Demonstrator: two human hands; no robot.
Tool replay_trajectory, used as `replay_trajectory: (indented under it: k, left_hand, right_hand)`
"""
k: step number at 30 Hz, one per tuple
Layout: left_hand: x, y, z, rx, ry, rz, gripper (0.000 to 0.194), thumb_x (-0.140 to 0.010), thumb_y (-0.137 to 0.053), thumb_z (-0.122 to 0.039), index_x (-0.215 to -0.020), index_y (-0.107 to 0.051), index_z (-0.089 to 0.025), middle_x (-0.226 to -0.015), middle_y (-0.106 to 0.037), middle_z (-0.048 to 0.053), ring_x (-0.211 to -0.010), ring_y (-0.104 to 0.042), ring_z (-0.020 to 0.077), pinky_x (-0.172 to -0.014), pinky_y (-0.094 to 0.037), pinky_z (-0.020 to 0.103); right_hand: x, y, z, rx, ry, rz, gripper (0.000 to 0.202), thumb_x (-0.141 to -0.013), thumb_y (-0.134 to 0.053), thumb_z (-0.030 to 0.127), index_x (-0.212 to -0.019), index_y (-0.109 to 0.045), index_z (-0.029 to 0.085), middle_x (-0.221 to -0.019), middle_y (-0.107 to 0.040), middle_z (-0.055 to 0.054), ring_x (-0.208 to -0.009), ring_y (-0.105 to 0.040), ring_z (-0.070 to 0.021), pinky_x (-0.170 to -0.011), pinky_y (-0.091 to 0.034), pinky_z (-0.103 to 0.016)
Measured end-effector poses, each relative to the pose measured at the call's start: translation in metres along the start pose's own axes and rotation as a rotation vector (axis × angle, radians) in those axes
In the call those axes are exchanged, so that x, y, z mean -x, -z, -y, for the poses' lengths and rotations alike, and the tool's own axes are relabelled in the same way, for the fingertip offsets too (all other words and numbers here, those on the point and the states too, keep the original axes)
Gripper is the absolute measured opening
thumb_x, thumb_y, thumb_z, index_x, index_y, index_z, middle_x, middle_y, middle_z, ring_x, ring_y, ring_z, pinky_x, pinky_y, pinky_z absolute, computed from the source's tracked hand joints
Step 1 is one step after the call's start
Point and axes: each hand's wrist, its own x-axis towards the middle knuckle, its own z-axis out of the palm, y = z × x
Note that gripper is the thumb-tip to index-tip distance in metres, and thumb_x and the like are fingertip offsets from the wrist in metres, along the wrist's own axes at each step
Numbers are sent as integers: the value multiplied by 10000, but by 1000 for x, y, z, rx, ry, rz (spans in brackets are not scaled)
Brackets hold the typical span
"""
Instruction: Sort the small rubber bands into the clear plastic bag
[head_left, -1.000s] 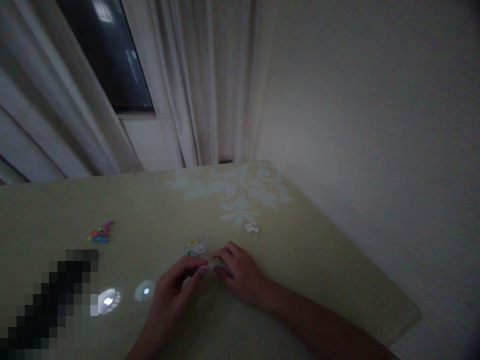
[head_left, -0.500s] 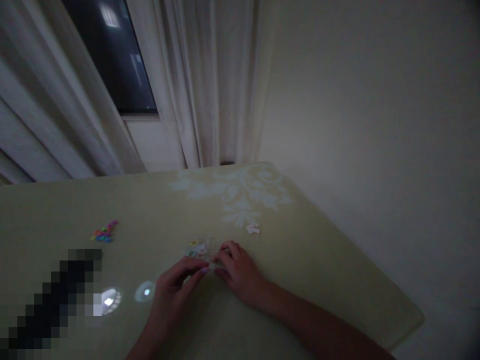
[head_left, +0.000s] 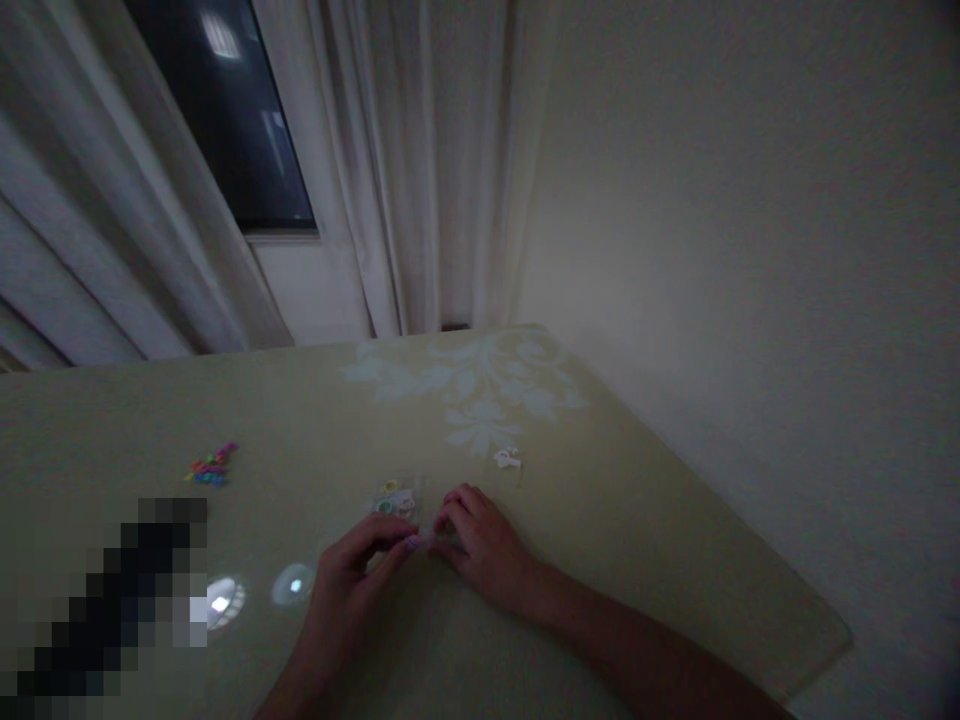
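Observation:
My left hand (head_left: 358, 565) has its thumb and fingers pinched on a small pale pinkish piece (head_left: 413, 541), too small to name. Just to its right, my right hand (head_left: 484, 545) is closed in a pinch too; its fingertips are very near that piece, and what they hold is too small to tell. Beyond my left fingertips lies a clear plastic packet (head_left: 417, 490) with small items in it, among them a yellow ring (head_left: 391, 486) and a greenish ring (head_left: 385, 507). A small white piece (head_left: 508, 459) rests on the table past my right hand.
A pile of small bright-coloured pieces (head_left: 210, 468) sits on the left of the glossy table (head_left: 637, 520). A dark pixelated area covers the lower left. Curtains (head_left: 420, 180) and a wall (head_left: 735, 250) stand behind the table's edges.
My right fingertips have drawn slightly to the right and curled in more. A bit more of the pinkish piece shows at my left fingertips. The other things have stayed put.

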Motion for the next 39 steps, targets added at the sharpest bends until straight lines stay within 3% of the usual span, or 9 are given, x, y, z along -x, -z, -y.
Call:
replay_trajectory:
  k: [8, 12, 17, 21, 26, 31, 35, 39]
  left_hand:
    - [0, -1, 0, -17, 12, -12, 160, -866, -771, -372, -855, -807, -216, -826, -782, 46, -772, -741, 214, -713, -592, 286]
    - [-1, -1, -2, -1, -16, -8, 149, -858, -771, -367, -849, -822, -227, -836, -792, 53, -783, -751, 222, -707, -598, 291]
    - [1, -1, -3, 1, -17, 41, 164, -843, -794, -393, -858, -839, -236, -839, -810, 59, -770, -763, 230, -721, -613, 308]
    - [3, -3, -2, 15, -33, 59, 186, -864, -780, -389, -926, -843, -225, -865, -818, 72, -777, -765, 236, -707, -614, 312]
    - [4, -3, -4, 16, -86, 108, 124, -892, -756, -337, -902, -829, -237, -863, -803, 61, -793, -758, 218, -728, -602, 295]
    - [6, -6, -8, -12, -87, 88, 157, -901, -747, -367, -878, -802, -221, -822, -765, 55, -760, -722, 212, -700, -584, 295]
    - [10, -14, -10, 6, -8, 67, 224, -925, -728, -419, -873, -782, -208, -810, -753, 54, -743, -712, 204, -670, -576, 278]
    - [13, -25, -6, 54, 64, -7, 186, -917, -740, -406, -919, -788, -226, -846, -780, 42, -774, -746, 210, -693, -600, 276]
  right_hand:
    - [2, -10, -4, 184, 61, 57, 49, -1023, -628, 194, -1022, -651, 151, -1148, -628, -122, -1078, -536, -257, -975, -446, -414]
    - [3, -3, -1, -175, 40, -12, 109, -1058, -564, 238, -974, -604, 181, -1101, -588, -82, -1028, -539, -211, -939, -458, -357]
    - [2, 6, 9, -726, 27, 0, 336, -1052, -554, 497, -897, -587, 200, -987, -543, -25, -930, -545, -173, -871, -443, -304]
    - [3, 5, 12, -856, -3, 76, 393, -1004, -613, 572, -898, -622, 194, -986, -555, -22, -935, -548, -175, -886, -422, -313]
    - [3, 5, 12, -941, -28, 67, 467, -970, -631, 640, -851, -605, 188, -917, -541, -10, -877, -534, -168, -850, -415, -310]
    - [3, 3, 13, -970, -71, 42, 496, -890, -717, 669, -833, -610, 188, -901, -541, -5, -832, -519, -155, -789, -418, -293]
    - [4, 0, 12, -848, -101, -95, 498, -736, -883, 616, -884, -666, 193, -837, -519, 23, -691, -446, -121, -631, -370, -257]
    - [5, -1, 7, -631, -58, -213, 395, -816, -845, 568, -896, -767, 189, -869, -600, -19, -664, -477, -123, -607, -390, -267]
